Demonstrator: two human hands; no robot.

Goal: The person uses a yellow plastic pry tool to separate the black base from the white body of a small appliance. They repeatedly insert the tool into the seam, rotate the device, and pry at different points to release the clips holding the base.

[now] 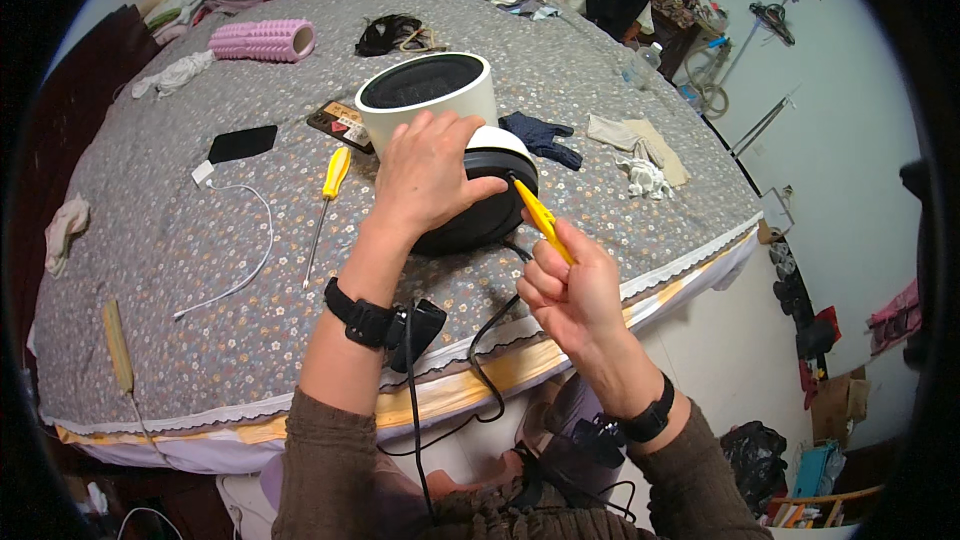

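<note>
Grey bed cloth (170, 250) with small flowers is spread out wide. Near its middle, the white and black machine (478, 100) is set down at a tilt, with black mesh at its far end and a round black part at its near end. It is held by the left hand (425, 175), with the fingers spread over the white side and the thumb set apart on the black part. The yellow screwdriver (545, 223) is held tight in the right hand (580, 285), and its tip is put to the edge of the black part. A black cord (487, 330) is seen on the near side. To the left, another screwdriver (337, 172), a white cable (270, 230) and a black phone (243, 144) are laid out. A dark blue glove (540, 137) is left just right of the machine. Far left, a pink bumpy roller (262, 40) is seen.
</note>
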